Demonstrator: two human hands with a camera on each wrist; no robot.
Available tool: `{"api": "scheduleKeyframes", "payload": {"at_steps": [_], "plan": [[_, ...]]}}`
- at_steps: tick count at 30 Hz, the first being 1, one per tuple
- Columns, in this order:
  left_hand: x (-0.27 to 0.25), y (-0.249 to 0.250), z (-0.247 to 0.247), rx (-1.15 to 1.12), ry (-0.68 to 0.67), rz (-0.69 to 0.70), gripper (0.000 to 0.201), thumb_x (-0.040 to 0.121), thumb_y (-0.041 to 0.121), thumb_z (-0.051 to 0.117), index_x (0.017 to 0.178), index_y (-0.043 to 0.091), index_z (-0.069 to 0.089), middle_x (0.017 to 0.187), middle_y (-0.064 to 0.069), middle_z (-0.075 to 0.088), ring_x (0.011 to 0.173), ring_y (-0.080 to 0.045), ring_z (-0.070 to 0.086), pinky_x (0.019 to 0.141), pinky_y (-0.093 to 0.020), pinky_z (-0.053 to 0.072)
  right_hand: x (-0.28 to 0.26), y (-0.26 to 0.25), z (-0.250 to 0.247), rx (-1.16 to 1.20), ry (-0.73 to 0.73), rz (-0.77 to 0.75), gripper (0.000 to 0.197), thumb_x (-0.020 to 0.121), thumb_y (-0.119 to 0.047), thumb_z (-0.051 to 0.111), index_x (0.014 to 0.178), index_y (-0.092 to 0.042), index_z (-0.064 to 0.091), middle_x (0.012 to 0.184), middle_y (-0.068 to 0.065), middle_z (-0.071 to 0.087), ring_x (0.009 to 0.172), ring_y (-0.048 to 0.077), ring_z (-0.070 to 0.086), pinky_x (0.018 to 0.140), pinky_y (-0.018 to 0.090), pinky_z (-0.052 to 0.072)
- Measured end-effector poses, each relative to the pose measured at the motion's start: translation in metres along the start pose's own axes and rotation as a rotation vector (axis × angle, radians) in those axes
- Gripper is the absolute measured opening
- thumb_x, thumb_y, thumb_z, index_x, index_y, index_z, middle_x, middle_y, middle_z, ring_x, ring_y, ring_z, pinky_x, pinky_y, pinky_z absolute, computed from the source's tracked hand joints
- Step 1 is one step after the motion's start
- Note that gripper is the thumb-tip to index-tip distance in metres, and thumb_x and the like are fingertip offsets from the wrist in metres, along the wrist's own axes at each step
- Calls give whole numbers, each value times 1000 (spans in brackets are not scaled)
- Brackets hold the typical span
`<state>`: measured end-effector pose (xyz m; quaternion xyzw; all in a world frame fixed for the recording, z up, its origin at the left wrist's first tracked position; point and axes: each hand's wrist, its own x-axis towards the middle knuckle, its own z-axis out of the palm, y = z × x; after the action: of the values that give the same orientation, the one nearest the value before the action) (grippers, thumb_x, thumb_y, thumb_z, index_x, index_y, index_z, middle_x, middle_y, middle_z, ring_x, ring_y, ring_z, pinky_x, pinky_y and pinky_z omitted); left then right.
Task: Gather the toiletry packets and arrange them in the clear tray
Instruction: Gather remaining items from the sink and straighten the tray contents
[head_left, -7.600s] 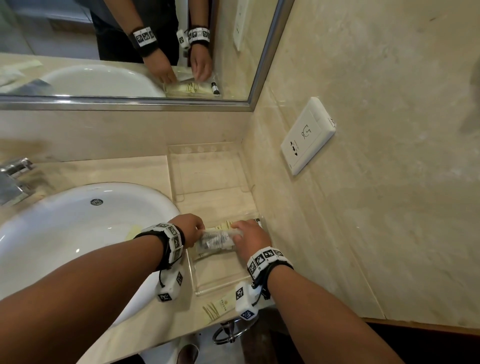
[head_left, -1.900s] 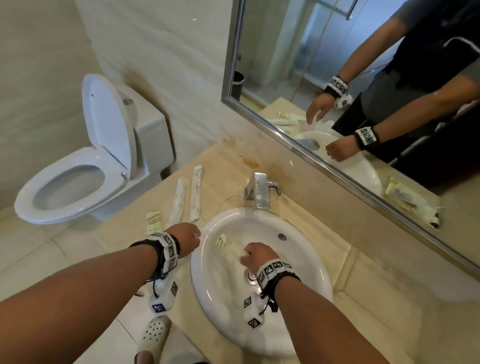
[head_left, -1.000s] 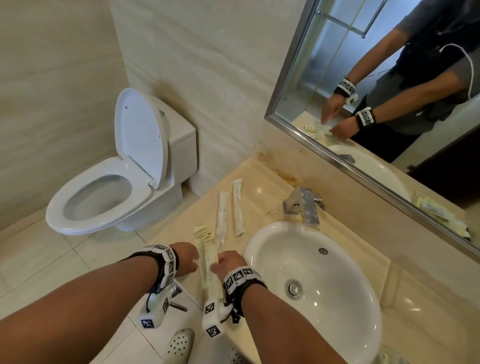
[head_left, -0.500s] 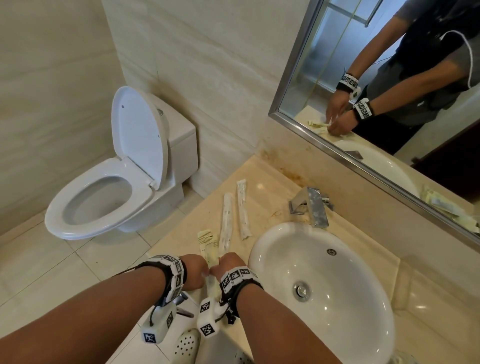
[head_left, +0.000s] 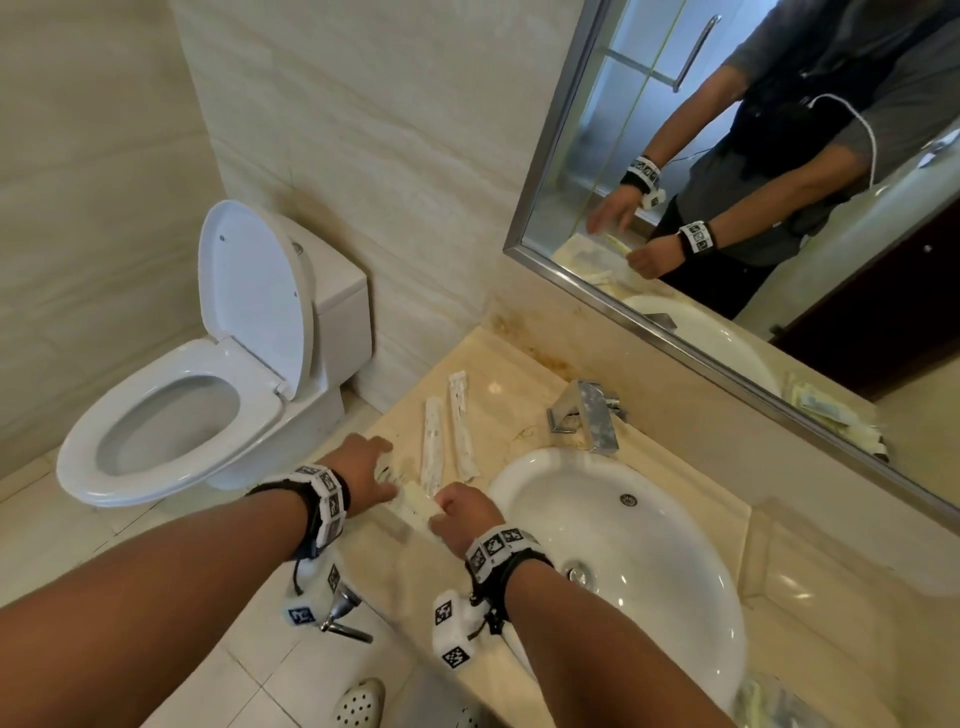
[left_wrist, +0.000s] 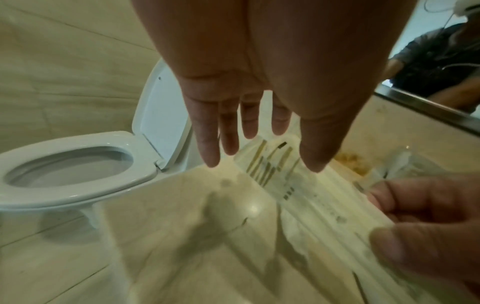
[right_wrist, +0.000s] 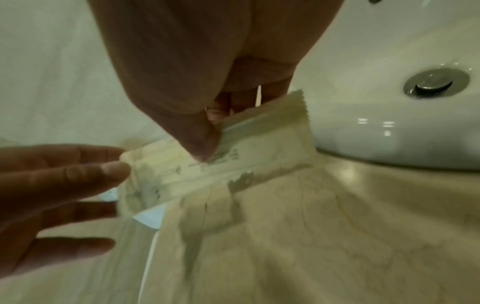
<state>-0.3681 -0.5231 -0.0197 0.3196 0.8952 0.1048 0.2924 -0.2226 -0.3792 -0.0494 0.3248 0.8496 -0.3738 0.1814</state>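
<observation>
My right hand (head_left: 442, 512) pinches a cream toiletry packet (head_left: 415, 503) between thumb and fingers just above the counter's front edge; the right wrist view shows the same packet (right_wrist: 262, 148) under my thumb. My left hand (head_left: 382, 467) is open, its fingers straight over a gold-striped packet end (left_wrist: 270, 164), and its fingertips (right_wrist: 114, 166) meet the far end of the held packet. I cannot tell whether the striped end belongs to a second packet. Two long white packets (head_left: 432, 447) (head_left: 462, 423) lie side by side on the counter beyond my hands. The clear tray is out of view.
The white sink basin (head_left: 623, 545) fills the counter to my right, with the chrome faucet (head_left: 589, 415) behind it. A toilet (head_left: 171, 415) with its lid up stands to the left, below the beige counter (head_left: 498, 395). The mirror (head_left: 727, 208) runs along the back wall.
My left hand has opened and reached forward over the striped packet. My right hand keeps its pinch on the cream packet and has shifted slightly right, toward the basin.
</observation>
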Motion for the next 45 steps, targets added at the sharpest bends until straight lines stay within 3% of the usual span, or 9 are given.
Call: {"api": "scheduleKeyframes", "payload": {"at_steps": [2, 5, 9, 12, 14, 21, 28, 38, 45], "plan": [[2, 9, -11, -75, -38, 34, 79, 83, 52, 68, 148, 31, 30, 144, -9, 43, 125, -26, 52, 99, -38, 49, -10, 4, -20, 68, 20, -62, 15, 87, -23, 67, 100, -29, 63, 81, -13, 58, 78, 11, 57, 77, 29, 48], [-3, 36, -18, -360, -168, 54, 58, 87, 39, 69, 138, 29, 44, 117, -7, 62, 90, -22, 69, 65, -36, 61, -29, 16, -48, 147, 105, -103, 14, 89, -19, 68, 98, -28, 63, 77, -12, 58, 71, 4, 54, 72, 26, 48], [-9, 88, -17, -549, -222, 129, 32, 91, 31, 66, 118, 18, 55, 93, -13, 67, 61, -20, 66, 48, -30, 56, -50, 39, -73, 211, 172, -98, 32, 90, -26, 68, 122, -28, 71, 91, -13, 68, 82, 0, 61, 79, 20, 46], [-14, 126, -14, -635, -248, 176, 13, 94, 26, 60, 102, 16, 58, 83, -10, 61, 59, -22, 63, 45, -28, 52, -67, 59, -89, 223, 240, -95, 37, 91, -29, 68, 128, -27, 70, 126, -6, 69, 114, 7, 62, 103, 25, 44], [-18, 150, -11, -645, -290, 200, 6, 95, 20, 56, 93, 15, 58, 80, -10, 59, 59, -22, 63, 46, -27, 51, -84, 73, -99, 205, 290, -92, 35, 94, -27, 66, 129, -25, 69, 131, -4, 67, 119, 11, 60, 102, 25, 42], [-33, 255, 24, -563, -414, 271, 15, 87, -4, 49, 87, 10, 54, 77, -19, 61, 53, -22, 61, 44, -26, 50, -157, 144, -129, 51, 352, 38, 27, 94, -37, 53, 111, -25, 71, 94, -2, 69, 85, 19, 63, 79, 37, 52], [-79, 369, 97, -439, -408, 384, 13, 88, 4, 52, 95, 10, 60, 81, -15, 67, 62, -21, 63, 52, -28, 55, -242, 261, -159, 221, 461, 209, 30, 82, -36, 73, 111, -29, 67, 99, -7, 67, 89, 14, 63, 74, 27, 46], [-116, 472, 219, 38, -484, 586, 19, 95, 26, 54, 111, 22, 63, 95, -6, 73, 69, -21, 66, 62, -32, 57, -321, 420, -165, 262, 386, 388, 22, 88, -32, 70, 111, -31, 69, 114, -6, 70, 101, 16, 66, 93, 36, 54], [-118, 474, 277, 343, -480, 697, 27, 91, 33, 57, 116, 28, 67, 119, 4, 66, 110, -18, 61, 94, -32, 49, -336, 461, -127, 92, 231, 444, 24, 95, -36, 62, 118, -30, 66, 112, -7, 70, 101, 17, 65, 91, 35, 53]]}}
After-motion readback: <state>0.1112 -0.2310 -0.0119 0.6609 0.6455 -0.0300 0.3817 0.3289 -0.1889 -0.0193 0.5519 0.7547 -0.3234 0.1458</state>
